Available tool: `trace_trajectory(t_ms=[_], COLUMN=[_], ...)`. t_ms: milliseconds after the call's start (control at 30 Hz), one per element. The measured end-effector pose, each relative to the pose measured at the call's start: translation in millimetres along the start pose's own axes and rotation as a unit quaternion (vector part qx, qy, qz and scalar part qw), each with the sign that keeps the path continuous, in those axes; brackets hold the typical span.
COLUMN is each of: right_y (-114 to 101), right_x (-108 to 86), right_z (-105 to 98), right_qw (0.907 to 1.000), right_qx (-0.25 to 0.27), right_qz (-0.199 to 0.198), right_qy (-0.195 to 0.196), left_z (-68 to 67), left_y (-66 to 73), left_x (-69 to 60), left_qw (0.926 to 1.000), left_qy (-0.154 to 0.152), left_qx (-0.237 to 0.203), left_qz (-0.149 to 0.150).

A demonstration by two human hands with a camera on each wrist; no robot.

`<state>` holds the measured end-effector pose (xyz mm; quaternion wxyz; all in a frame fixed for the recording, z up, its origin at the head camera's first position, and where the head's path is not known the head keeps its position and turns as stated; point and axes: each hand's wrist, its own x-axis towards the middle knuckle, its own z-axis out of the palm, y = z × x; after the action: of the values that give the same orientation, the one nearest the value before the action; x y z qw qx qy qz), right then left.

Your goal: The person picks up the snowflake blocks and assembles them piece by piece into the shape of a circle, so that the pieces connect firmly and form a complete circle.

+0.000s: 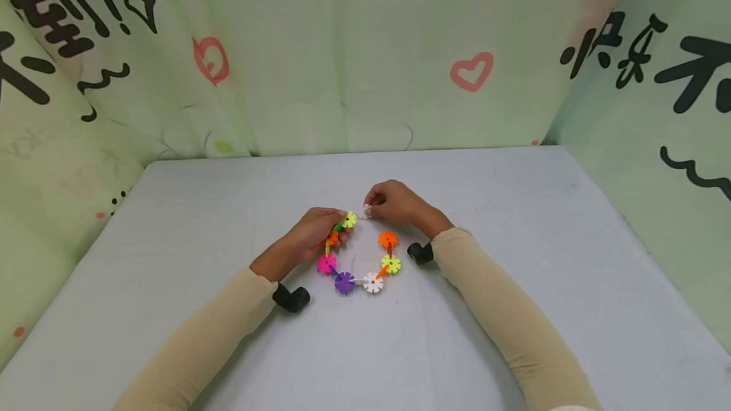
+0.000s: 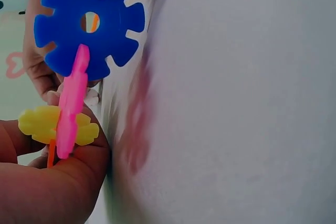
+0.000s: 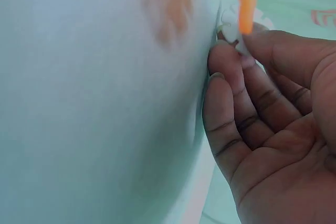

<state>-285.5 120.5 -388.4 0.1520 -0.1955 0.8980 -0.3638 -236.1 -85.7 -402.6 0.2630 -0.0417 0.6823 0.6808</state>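
Note:
A chain of slotted plastic snowflake discs lies in a U on the table, its open end away from me. My left hand grips its left arm near an orange disc, with a green disc and a yellow disc at the tip. In the left wrist view, blue, pink and yellow-green discs hang together beside the thumb. My right hand pinches a loose white disc just right of that tip; fingers partly hide it.
The chain's bottom runs through a purple disc and a white disc, ending at an orange disc below the right hand. Black wrist mounts sit under both wrists. A printed curtain stands behind the white table.

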Motion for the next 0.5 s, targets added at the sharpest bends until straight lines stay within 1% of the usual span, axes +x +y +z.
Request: trace_trajectory(t_ms=[233, 367, 500], right_y=[4.1, 6.0, 7.3], right_x=[-7.1, -10.5, -13.0], right_z=[-6.2, -6.9, -5.4], right_qw=[0.9988, 0.9973, 0.9933], right_qx=[0.047, 0.069, 0.111], right_qz=[-0.013, -0.024, -0.032], right_qy=[0.011, 0.006, 0.004], left_z=[0.2, 0.1, -0.3], left_y=[1.2, 1.6, 2.5], left_x=[1.8, 2.7, 2.9], left_qw=[0.9999, 0.9999, 0.9999], left_qy=[0.007, 0.006, 0.006], left_qx=[-0.008, -0.013, -0.01], left_qz=[-0.005, -0.007, -0.011])
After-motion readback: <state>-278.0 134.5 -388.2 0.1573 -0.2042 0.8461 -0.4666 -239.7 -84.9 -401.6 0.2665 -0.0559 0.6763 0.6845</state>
